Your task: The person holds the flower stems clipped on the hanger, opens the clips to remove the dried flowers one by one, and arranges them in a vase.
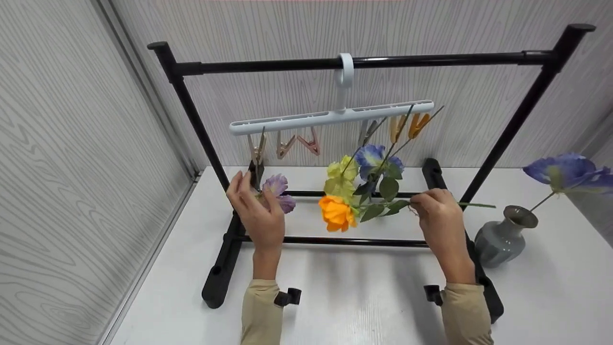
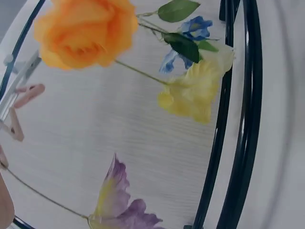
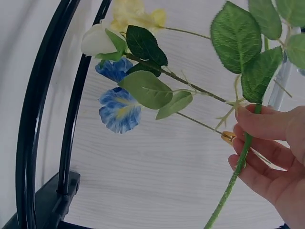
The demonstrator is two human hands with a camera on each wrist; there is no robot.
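A white clip hanger (image 1: pixel 330 115) hangs on the top bar of a black rack (image 1: pixel 383 61). Head down from its clips hang a purple flower (image 1: pixel 278 187), a yellow one (image 1: pixel 342 177) and a blue one (image 1: pixel 371 158). My left hand (image 1: pixel 256 191) is raised under the leftmost clip, with fingers and thumb closed on the purple flower's (image 2: pixel 119 205) stem. My right hand (image 1: pixel 419 203) pinches the green stem (image 3: pixel 238 167) of an orange rose (image 1: pixel 336 213), held level in front of the rack. The rose (image 2: pixel 83 31) fills the top of the left wrist view.
A grey vase (image 1: pixel 500 235) with a blue flower (image 1: pixel 567 172) stands at the right on the white table (image 1: pixel 359 306). The rack's feet and lower bars (image 1: pixel 354 241) lie across the table. Wood-grain walls close the left and back sides.
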